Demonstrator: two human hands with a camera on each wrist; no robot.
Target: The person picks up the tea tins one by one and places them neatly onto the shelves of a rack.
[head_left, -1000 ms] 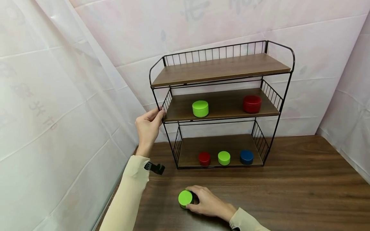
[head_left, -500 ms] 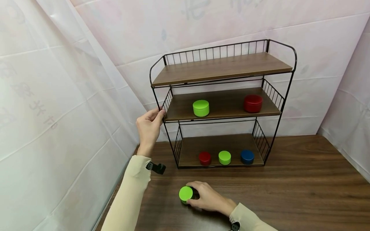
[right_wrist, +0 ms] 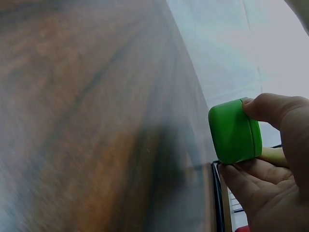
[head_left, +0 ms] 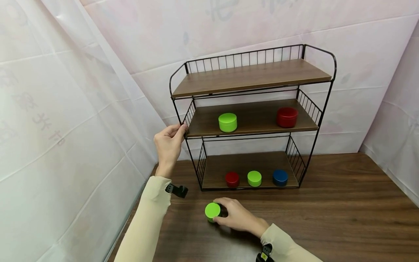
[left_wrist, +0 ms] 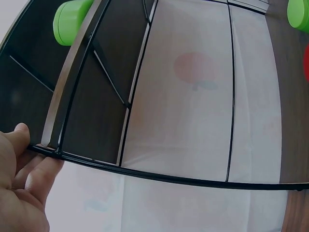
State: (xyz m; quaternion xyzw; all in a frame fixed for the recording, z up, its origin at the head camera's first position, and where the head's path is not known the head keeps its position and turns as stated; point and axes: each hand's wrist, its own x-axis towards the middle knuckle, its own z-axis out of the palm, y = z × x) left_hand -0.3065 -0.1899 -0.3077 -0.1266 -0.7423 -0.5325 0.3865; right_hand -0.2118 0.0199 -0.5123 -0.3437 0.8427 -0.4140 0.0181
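Observation:
My right hand (head_left: 240, 216) grips a round, lidded bright-green tin (head_left: 212, 211) by its sides, thumb and fingers on opposite sides. In the right wrist view this green tin (right_wrist: 234, 133) appears raised off the wooden table, in front of the rack. My left hand (head_left: 168, 145) pinches the black wire frame at the left side of a three-tier rack (head_left: 252, 78), level with the middle shelf. The left wrist view shows the thumb (left_wrist: 20, 137) on one side of the frame and fingers on the other.
On the middle shelf stand a larger green tin (head_left: 227, 122) and a larger red tin (head_left: 287, 117). Along the bottom shelf's front sit small red (head_left: 232, 179), green (head_left: 254, 178) and blue (head_left: 280, 177) tins. The wooden table (head_left: 343, 211) extends right; pale sheets hang behind and left.
My right hand has carried the green tin away from me, towards the rack and slightly right. The left hand keeps its hold on the frame; the rack's tins have not moved.

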